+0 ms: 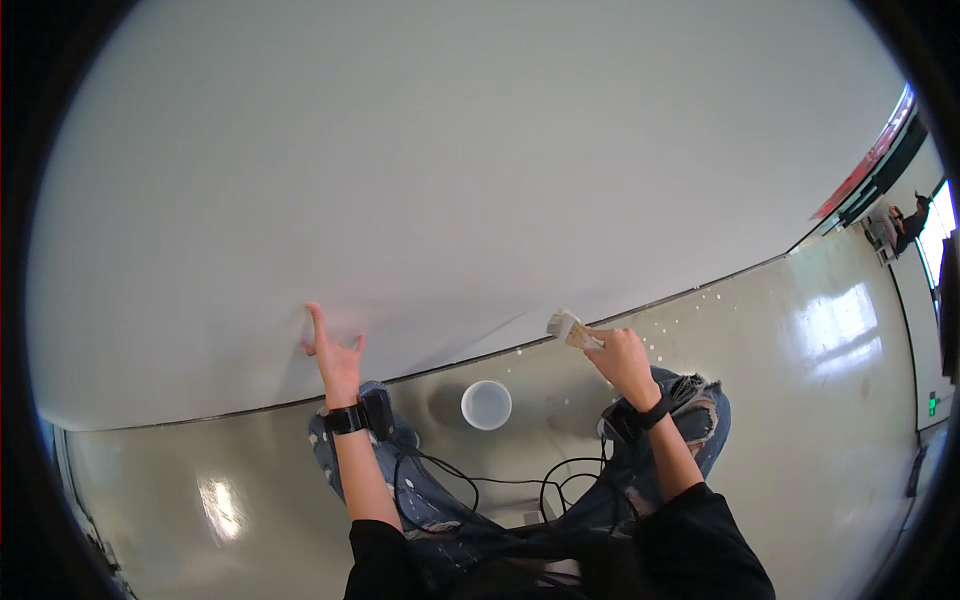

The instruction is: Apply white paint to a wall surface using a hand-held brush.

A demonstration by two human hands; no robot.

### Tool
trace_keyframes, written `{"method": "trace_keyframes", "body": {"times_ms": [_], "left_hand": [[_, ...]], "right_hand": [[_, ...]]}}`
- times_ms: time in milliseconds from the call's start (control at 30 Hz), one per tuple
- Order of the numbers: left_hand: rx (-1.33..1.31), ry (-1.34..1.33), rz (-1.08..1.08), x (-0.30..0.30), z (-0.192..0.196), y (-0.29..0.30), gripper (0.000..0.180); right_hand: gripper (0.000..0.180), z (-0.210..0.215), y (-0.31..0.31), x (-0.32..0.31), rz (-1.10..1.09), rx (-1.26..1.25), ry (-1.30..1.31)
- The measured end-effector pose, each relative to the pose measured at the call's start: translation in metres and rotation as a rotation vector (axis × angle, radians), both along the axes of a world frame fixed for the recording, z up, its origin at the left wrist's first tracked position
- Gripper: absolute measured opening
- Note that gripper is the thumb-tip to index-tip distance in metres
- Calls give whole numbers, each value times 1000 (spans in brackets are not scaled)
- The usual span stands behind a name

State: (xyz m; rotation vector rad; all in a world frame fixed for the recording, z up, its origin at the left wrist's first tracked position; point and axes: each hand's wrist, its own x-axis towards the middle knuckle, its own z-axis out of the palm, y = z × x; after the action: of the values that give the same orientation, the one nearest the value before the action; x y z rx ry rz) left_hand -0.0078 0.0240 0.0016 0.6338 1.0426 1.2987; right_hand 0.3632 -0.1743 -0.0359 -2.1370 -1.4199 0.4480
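My right hand (627, 362) grips a paintbrush (570, 328) by its pale wooden handle. White bristles point up and left, close to the foot of the white wall (480, 180); whether they touch it I cannot tell. Farther left, my left hand (338, 358) is raised against or very near the wall, thumb and fingers spread and holding nothing. Between my knees a round white tub (486, 405) stands on the floor, with pale liquid or a pale bottom showing inside.
White drips (660, 330) dot the glossy floor (780, 400) along the wall's base to the right. Black cables (500, 481) run between my legs from the wrist straps. A person (910, 222) is far off at the right, beside a bright window (938, 235).
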Motion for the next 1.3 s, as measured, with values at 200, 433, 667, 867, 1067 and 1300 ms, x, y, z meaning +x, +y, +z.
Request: {"method": "trace_keyframes", "body": {"times_ms": [200, 433, 667, 867, 1067, 1300], "left_hand": [[-32, 42, 109, -2, -4, 0, 137], [27, 93, 79, 1, 0, -2, 122], [-23, 124, 123, 5, -2, -1, 121], [-35, 89, 68, -1, -4, -1, 130], [-25, 72, 72, 2, -5, 0, 140], [48, 47, -83, -9, -12, 4, 133]], "right_hand": [[32, 97, -21, -1, 58, 368, 138], [37, 134, 4, 17, -310, 975, -264], [53, 98, 12, 9, -267, 723, -344], [57, 59, 4, -5, -213, 478, -368], [49, -2, 4, 3, -106, 230, -348], [27, -28, 5, -14, 132, 0, -56]]}}
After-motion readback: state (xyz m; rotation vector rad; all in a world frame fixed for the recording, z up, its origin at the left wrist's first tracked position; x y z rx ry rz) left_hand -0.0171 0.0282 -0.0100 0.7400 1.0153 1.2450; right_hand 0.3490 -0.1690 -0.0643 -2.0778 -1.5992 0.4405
